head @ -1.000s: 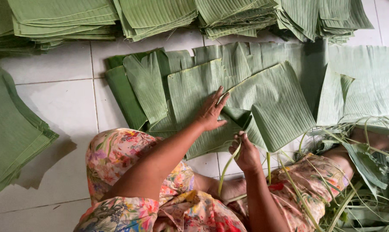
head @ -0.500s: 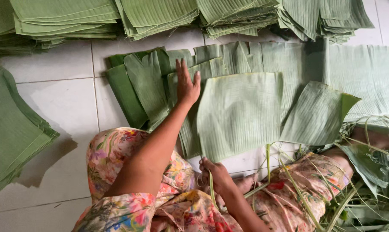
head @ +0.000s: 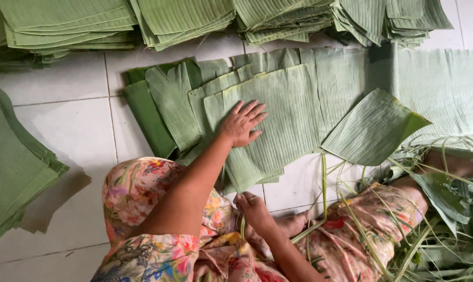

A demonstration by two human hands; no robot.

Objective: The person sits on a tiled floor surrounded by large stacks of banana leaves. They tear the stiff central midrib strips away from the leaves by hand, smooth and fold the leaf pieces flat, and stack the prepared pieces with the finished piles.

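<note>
Head view: leaf stacks (head: 184,18) beyond leaf sheet (head: 283,120).

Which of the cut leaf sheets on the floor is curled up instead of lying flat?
The leaf piece at right, beside the flattened overlapping sheets. Its pointed corner lifts and folds, while the others lie flat under the left hand.

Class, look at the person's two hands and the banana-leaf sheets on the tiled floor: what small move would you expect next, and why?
Probably the left hand smooths the top leaf sheet flat onto the overlapping pile. It lies palm-down, fingers spread, on that sheet, while the right hand pinches a thin green leaf rib near the lap. A folded leaf lies beside the pile.
</note>
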